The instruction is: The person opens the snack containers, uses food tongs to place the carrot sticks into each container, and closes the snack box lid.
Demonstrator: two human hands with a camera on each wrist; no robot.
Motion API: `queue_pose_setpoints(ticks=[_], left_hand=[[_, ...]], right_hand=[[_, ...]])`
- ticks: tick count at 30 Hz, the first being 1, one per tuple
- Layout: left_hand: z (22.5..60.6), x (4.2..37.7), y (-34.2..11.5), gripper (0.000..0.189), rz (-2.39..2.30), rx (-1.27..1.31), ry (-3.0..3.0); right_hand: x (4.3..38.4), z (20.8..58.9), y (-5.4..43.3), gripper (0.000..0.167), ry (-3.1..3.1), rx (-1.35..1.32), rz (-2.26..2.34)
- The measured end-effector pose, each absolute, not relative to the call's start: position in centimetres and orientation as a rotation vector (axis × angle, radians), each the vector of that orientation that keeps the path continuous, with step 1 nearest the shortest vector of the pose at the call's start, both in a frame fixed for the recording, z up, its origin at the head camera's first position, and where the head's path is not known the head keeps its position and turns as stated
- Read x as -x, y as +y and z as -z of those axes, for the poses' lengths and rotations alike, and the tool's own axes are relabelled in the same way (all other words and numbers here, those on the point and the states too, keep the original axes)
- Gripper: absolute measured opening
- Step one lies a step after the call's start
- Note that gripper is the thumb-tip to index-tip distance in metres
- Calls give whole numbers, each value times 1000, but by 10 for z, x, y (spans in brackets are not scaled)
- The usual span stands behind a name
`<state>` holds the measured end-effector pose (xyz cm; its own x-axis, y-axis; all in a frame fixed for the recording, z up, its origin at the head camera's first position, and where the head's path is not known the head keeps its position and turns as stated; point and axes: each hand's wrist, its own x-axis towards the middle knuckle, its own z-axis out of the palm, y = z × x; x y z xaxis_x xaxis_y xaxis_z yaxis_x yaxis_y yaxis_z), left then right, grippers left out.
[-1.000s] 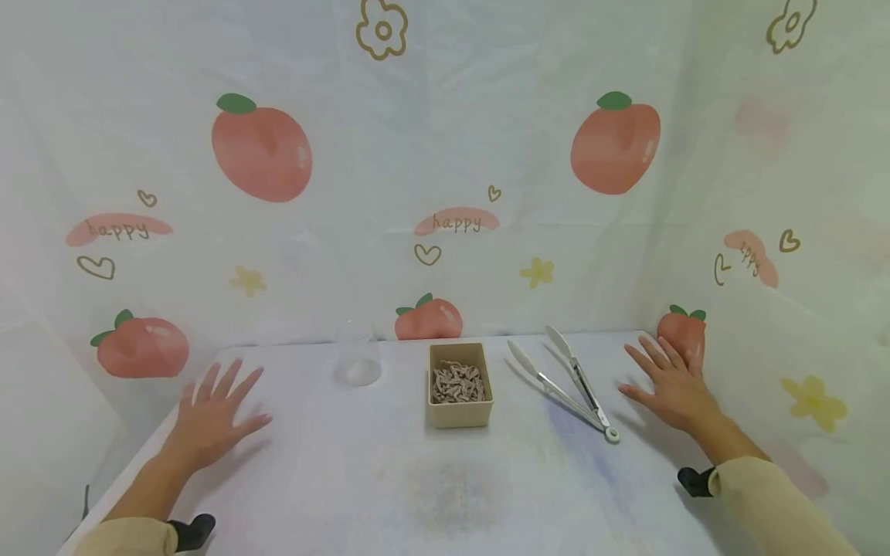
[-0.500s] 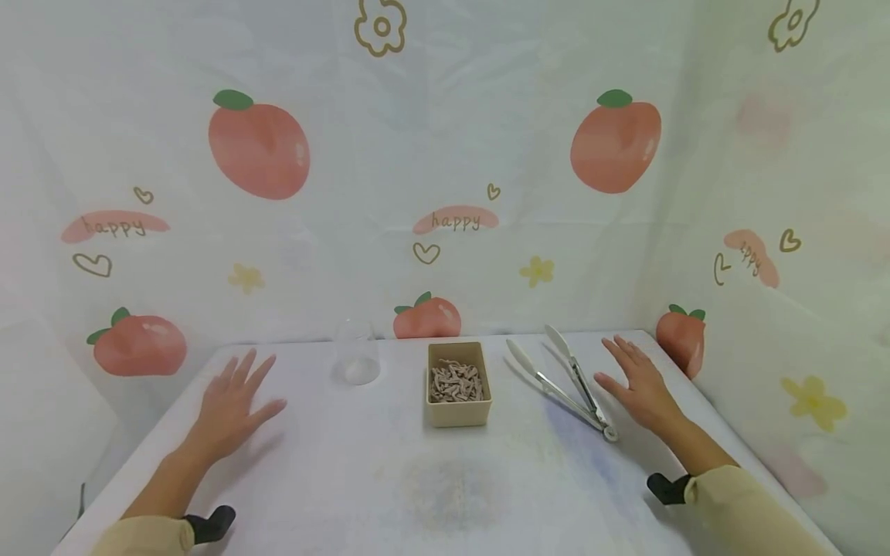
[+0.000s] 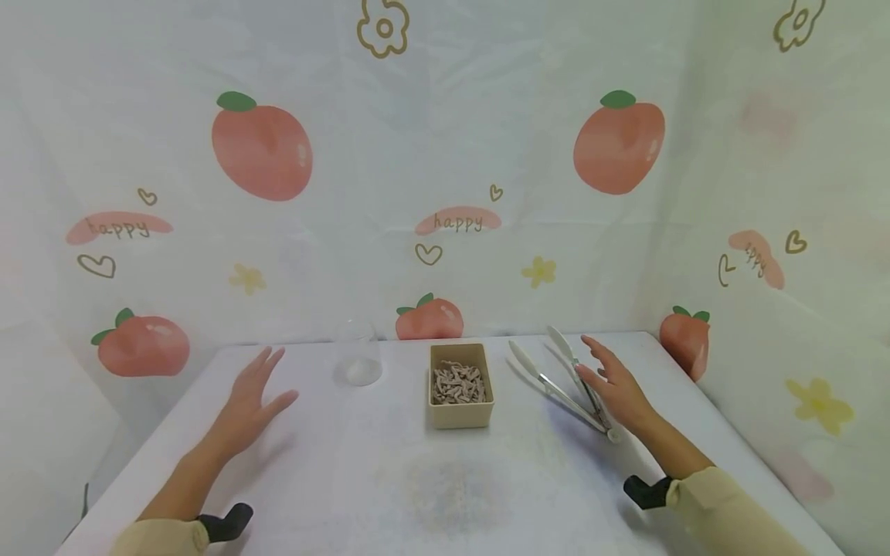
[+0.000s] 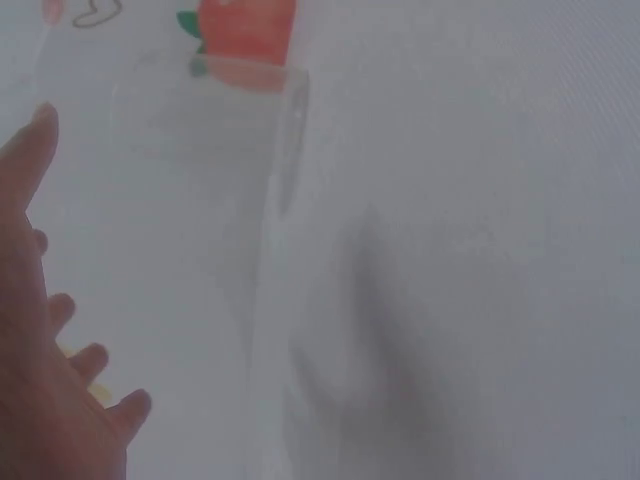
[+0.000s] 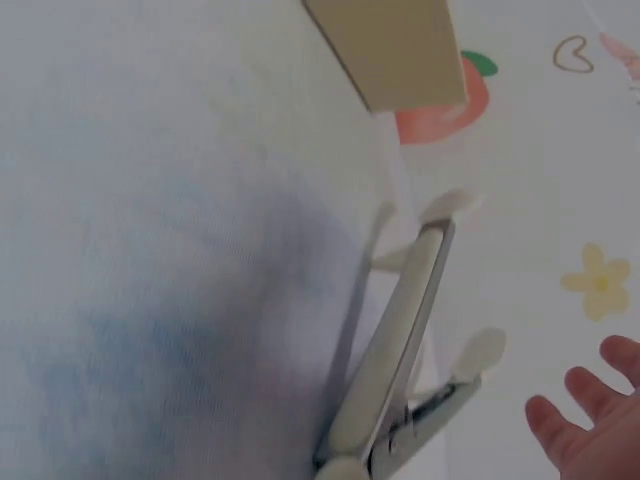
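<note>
– So, is either grip holding anything?
– No. The left grip (image 3: 245, 405) is hovering over the counter (image 3: 320, 479), fingers extended and thumb standing apart, near the clear glass (image 3: 360, 364). The right grip (image 3: 622, 394) is hovering just beside the tongs (image 3: 565, 398), its fingers loosely parted and pinching nothing; in the right wrist view they are appearing clear of the tongs.
– And what's sitting where?
– The tan box (image 3: 461, 417) is standing between glass and tongs, with greyish-brown pieces (image 3: 459, 384) lying inside; I'm not managing to tell their material. The tongs are lying with their arms splayed.
– How much is looking done?
– Nothing yet, I'm judging: the pieces are lying in the box, none are showing in the glass, and the tongs are lying ungrasped. All the handling is seemingly remaining.
</note>
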<state>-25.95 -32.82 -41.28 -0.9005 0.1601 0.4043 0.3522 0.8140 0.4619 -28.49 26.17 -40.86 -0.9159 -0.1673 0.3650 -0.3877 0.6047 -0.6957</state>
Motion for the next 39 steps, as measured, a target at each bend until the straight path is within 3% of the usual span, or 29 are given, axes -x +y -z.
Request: queue_pose_setpoints(ticks=[9, 21, 39], left_hand=[[396, 268, -306, 70, 992, 363, -2645], [390, 288, -275, 65, 1399, 355, -2454], [399, 318, -240, 72, 1677, 127, -2326]], right_hand=[[280, 395, 232, 54, -2481, -513, -1449], [295, 405, 202, 46, -2328, -631, -1701], [307, 413, 151, 47, -2391, -412, -1912]])
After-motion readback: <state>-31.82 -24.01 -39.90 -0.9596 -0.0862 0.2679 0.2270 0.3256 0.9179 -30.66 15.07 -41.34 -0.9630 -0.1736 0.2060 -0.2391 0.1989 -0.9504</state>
